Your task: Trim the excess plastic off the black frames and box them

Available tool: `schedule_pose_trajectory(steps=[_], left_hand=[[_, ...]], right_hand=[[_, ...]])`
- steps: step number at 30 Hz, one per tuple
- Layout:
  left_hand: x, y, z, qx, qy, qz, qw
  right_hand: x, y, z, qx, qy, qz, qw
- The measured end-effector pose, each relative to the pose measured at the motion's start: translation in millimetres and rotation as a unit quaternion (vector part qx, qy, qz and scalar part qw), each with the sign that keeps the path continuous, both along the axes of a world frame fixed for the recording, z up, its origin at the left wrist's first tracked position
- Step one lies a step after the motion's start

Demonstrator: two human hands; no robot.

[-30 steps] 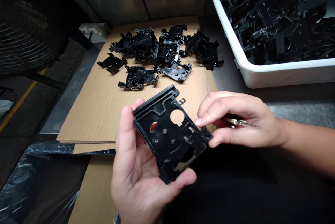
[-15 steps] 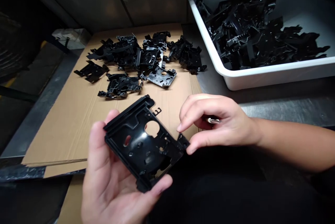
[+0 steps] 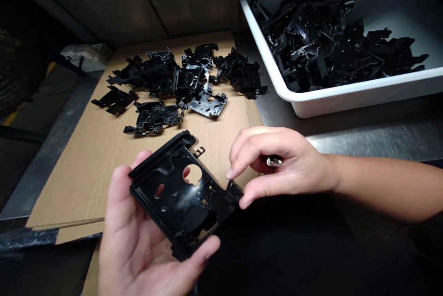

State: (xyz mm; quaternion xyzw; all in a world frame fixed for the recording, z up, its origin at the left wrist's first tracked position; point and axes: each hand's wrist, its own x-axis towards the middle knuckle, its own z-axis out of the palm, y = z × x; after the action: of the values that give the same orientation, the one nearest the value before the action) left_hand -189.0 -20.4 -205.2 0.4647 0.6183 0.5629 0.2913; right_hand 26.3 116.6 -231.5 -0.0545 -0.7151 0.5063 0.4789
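My left hand [image 3: 138,240] grips a black moulded plastic frame [image 3: 169,201] by its edges, thumb at the lower edge and fingers behind the left side. The frame is tilted above the cardboard, showing a large round hole and a small hooked tab. At its right corner, the thumb and forefinger of my right hand [image 3: 277,167] close in on a small raised block, touching or nearly so. Tucked in the curled fingers of that hand is a tool with a shiny metal end [image 3: 274,162]; the rest of it is hidden.
Several similar black frames [image 3: 159,116] lie piled on a cardboard sheet [image 3: 79,167]. A white tub [image 3: 294,97] heaped with more black parts [image 3: 311,51] stands at the right on the metal table [image 3: 346,141]. A pale box with a cable [image 3: 86,56] sits at the back left.
The whole view has shifted, so most things appear slightly farther left. My hands keep nearly the same hold on the frame.
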Motion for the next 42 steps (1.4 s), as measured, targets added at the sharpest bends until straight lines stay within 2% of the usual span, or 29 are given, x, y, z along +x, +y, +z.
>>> schedule_pose_trajectory(steps=[25, 31, 35, 38, 42], left_hand=[[0, -1, -4.5, 0.040, 0.000, -0.010, 0.999], [1, 3, -4.4, 0.074, 0.005, -0.014, 0.997], [12, 1, -13.1, 0.055, -0.082, -0.043, 0.994], [28, 1, -27.1, 0.044, -0.190, -0.084, 0.977], [43, 2, -36.3, -0.002, -0.217, -0.041, 0.975]], right_hand=[[1, 0, 0.4, 0.015, -0.002, 0.005, 1.000], [4, -2, 2.0, 0.012, -0.028, 0.001, 1.000], [6, -3, 2.3, 0.028, -0.056, -0.005, 0.998], [8, -7, 2.6, 0.091, -0.086, -0.001, 0.992], [12, -11, 4.5, 0.153, -0.128, 0.031, 0.979]])
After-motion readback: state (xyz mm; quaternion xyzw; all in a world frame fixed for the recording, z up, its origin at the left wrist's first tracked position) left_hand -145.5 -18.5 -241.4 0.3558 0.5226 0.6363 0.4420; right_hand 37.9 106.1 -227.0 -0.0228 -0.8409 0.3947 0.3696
